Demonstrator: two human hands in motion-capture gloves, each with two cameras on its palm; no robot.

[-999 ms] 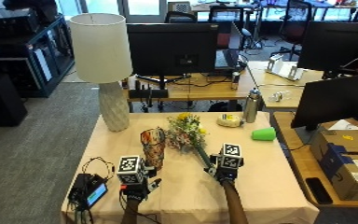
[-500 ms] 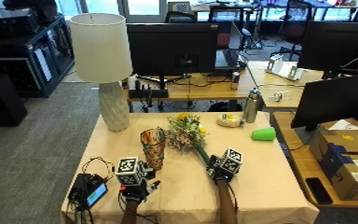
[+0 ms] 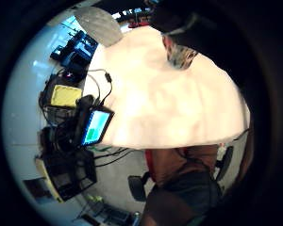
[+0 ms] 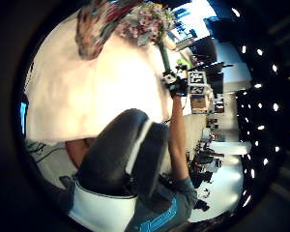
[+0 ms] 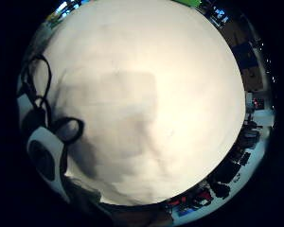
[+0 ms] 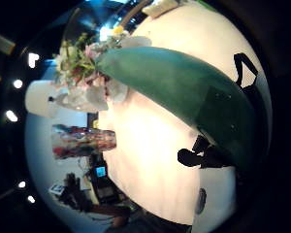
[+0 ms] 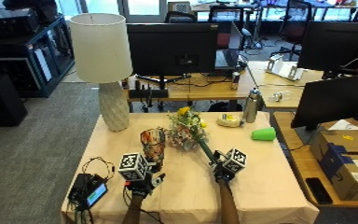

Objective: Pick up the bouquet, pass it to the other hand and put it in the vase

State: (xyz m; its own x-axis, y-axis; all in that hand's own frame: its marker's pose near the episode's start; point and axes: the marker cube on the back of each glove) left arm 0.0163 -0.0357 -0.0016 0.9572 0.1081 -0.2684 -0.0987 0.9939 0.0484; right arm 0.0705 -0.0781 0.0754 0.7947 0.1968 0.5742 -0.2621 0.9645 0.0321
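Observation:
The bouquet (image 7: 186, 127), pale and yellow flowers in a green wrap, lies on the cream tablecloth (image 7: 185, 196) with its stem pointing at me. My right hand (image 7: 221, 171) is at the stem's end, fingers curled round the green stem (image 6: 184, 92); the blooms (image 6: 85, 68) show beyond it. The patterned glass vase (image 7: 153, 144) stands upright just left of the bouquet, and shows too in the right thumb side view (image 6: 82, 141). My left hand (image 7: 143, 184) rests on the cloth in front of the vase, fingers relaxed, holding nothing.
A white lamp (image 7: 101, 70) stands at the table's back left. A metal bottle (image 7: 251, 105), a tape roll (image 7: 230, 120) and a green cup (image 7: 264, 134) sit at the back right. A small screen with cables (image 7: 89, 191) lies at the front left corner.
My right hand has turned and settled onto the end of the stem. The bouquet still lies on the cloth, and the left hand has barely moved.

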